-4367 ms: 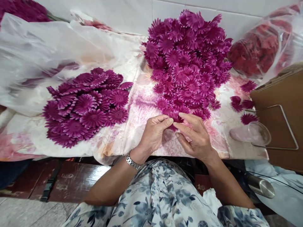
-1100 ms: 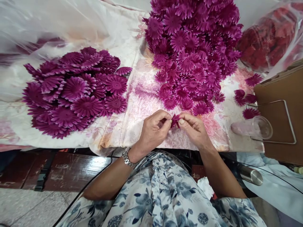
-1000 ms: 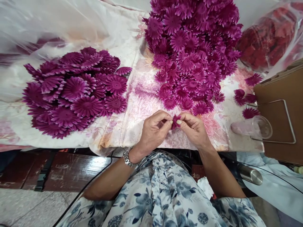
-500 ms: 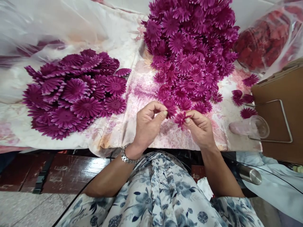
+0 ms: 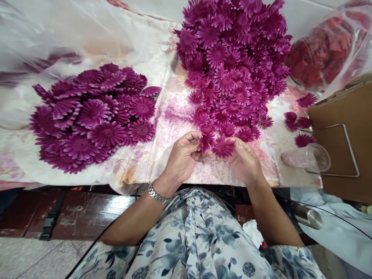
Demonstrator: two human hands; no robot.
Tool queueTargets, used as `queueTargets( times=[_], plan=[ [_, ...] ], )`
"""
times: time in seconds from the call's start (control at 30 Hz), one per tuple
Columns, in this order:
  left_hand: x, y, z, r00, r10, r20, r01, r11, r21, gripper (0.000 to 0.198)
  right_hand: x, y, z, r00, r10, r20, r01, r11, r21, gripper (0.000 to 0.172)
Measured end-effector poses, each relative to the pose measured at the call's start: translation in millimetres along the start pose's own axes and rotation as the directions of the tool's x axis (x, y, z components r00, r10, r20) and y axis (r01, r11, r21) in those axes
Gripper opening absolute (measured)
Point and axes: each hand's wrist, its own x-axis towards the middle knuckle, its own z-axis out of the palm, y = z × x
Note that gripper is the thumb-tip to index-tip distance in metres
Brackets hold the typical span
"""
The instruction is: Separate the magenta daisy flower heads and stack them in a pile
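Observation:
My left hand (image 5: 183, 155), with a metal-band watch on its wrist, pinches a small magenta artificial flower (image 5: 207, 142) at its edge. Close beside it, my right hand (image 5: 244, 158) grips another magenta artificial flower (image 5: 224, 147), whose petals face up. The two blossoms are held a short gap apart, low over the cloth. Just beyond my fingers rises a tall heap of loose magenta flowers (image 5: 232, 77). To the left lies a second pile of larger, flatter layered flowers (image 5: 94, 112).
On the right, a clear plastic cup (image 5: 308, 157) lies on its side by a cardboard box (image 5: 343, 143) with a wire handle. Several loose petal pieces (image 5: 305, 140) lie near it. A clear bag of red petals (image 5: 322, 50) sits behind. Patterned cloth (image 5: 139, 162) covers the table.
The flower in my right hand has turned from edge-on to face up. My left fingers have shifted round their flower, which now sits slightly lower.

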Motion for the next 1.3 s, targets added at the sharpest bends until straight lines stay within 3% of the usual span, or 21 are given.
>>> queueTargets(
  times=[0.13, 0.3, 0.43, 0.53, 0.87, 1.0, 1.17, 1.3],
  plan=[
    [0.6, -3.2, 2.3, 1.0, 0.006, -0.011, -0.006, 1.0, -0.02, 0.019, 0.5, -0.4, 2.6, 0.998, 0.038, 0.059, -0.041, 0.998, 0.052, 0.047],
    [0.7, -3.7, 4.2, 0.999, 0.043, -0.016, -0.043, 0.999, -0.029, 0.016, 3.1, 7.3, 1.3, 0.999, -0.047, 0.027, 0.048, 0.998, -0.04, 0.026],
    [-1.6, 0.8, 4.6, 1.0, 0.001, 0.023, 0.001, 0.995, -0.097, 0.008, 5.1, 6.2, 1.7, 0.995, -0.088, 0.037, 0.091, 0.992, -0.085, 0.018],
    [-4.8, 3.5, 4.3, 0.998, -0.027, 0.062, 0.035, 0.99, -0.136, 0.032, 5.5, 2.0, 3.0, 0.991, -0.122, 0.049, 0.127, 0.982, -0.14, 0.016],
    [-7.6, -5.8, -1.1, 0.986, 0.167, -0.016, -0.163, 0.978, 0.128, 0.018, 5.2, 2.4, 4.7, 0.989, -0.145, 0.029, 0.148, 0.96, -0.237, 0.019],
    [-9.3, -10.9, -3.6, 0.98, 0.2, -0.016, -0.193, 0.961, 0.197, 0.018, 11.8, -15.0, 0.8, 0.973, -0.232, -0.004, 0.218, 0.917, -0.335, 0.021],
    [-12.2, -11.7, -3.3, 0.987, 0.159, -0.02, -0.152, 0.97, 0.191, 0.022, 37.5, -54.6, 1.3, 0.899, -0.437, 0.02, 0.396, 0.793, -0.464, 0.022],
    [-12.4, -7.0, -3.1, 0.995, 0.103, -0.015, -0.1, 0.987, 0.129, 0.027, 54.0, -66.6, 9.0, 0.879, -0.476, 0.013, 0.423, 0.767, -0.483, 0.024]
  ],
)
